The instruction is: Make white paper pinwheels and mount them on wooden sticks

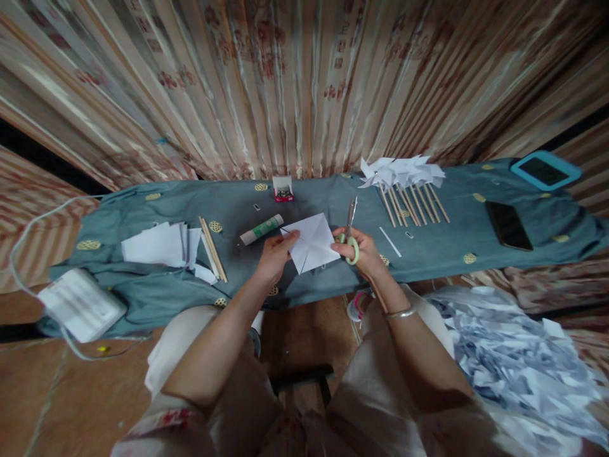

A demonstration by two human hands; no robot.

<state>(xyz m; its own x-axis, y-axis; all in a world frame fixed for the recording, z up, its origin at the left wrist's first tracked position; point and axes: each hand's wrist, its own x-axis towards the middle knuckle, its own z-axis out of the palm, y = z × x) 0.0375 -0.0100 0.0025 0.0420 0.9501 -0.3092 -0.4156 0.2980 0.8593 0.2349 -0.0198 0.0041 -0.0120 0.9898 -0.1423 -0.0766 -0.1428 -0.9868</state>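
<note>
A white square of paper (pixel 311 238) with diagonal creases and slits at some corners is held up over the cloth-covered table. My left hand (pixel 276 255) pinches its left corner between thumb and fingers. With the green-handled scissors (pixel 353 247) in its grip, blades pointing away from me, my right hand (pixel 364 251) also touches the paper's right edge. A glue stick (pixel 261 229) with a green label lies just beyond my left hand. Behind the paper stands a small open red box (pixel 283 190) of metal pins or tacks. A thin paper strip (pixel 390 242) rests to the right.
Paper pinwheels (pixel 402 174) on wooden sticks lie back right, beyond a dark phone (pixel 508 225) and a blue-framed device (pixel 545 170) further right. Left are stacked paper sheets (pixel 159 246), loose sticks (pixel 214 249) and a white power strip (pixel 83 304). Paper scraps (pixel 523 362) heap at lower right.
</note>
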